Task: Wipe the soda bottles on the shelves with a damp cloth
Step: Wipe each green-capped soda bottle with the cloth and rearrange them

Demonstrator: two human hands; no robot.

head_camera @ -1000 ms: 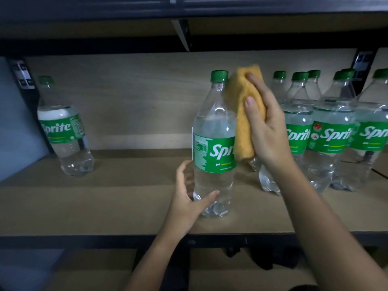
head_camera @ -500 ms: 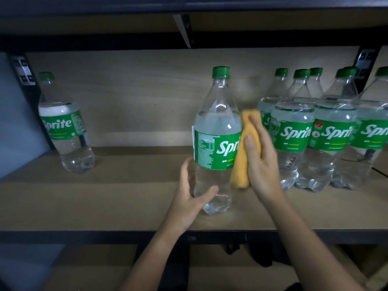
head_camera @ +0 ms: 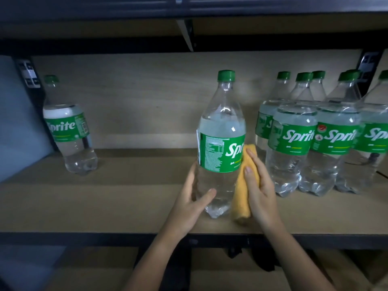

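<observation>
A clear Sprite bottle (head_camera: 221, 131) with a green cap and green label stands upright in the middle of the wooden shelf (head_camera: 117, 198). My left hand (head_camera: 190, 201) grips its lower part, thumb in front and fingers behind. Against the bottle's lower right side my right hand (head_camera: 259, 185) presses a folded yellow cloth (head_camera: 242, 192), with fingers curled over the cloth. The cloth reaches from the label's edge down to the shelf.
A group of several Sprite bottles (head_camera: 315, 135) stands close on the right. One lone Sprite bottle (head_camera: 68, 124) stands at the far left by a dark upright post (head_camera: 28, 74). A dark shelf above (head_camera: 189, 9) hangs overhead, and another board lies below the front rail (head_camera: 84, 239).
My right hand has slid the yellow cloth down the bottle's right side, from near the cap to the base. My left hand has kept its hold low on the bottle.
</observation>
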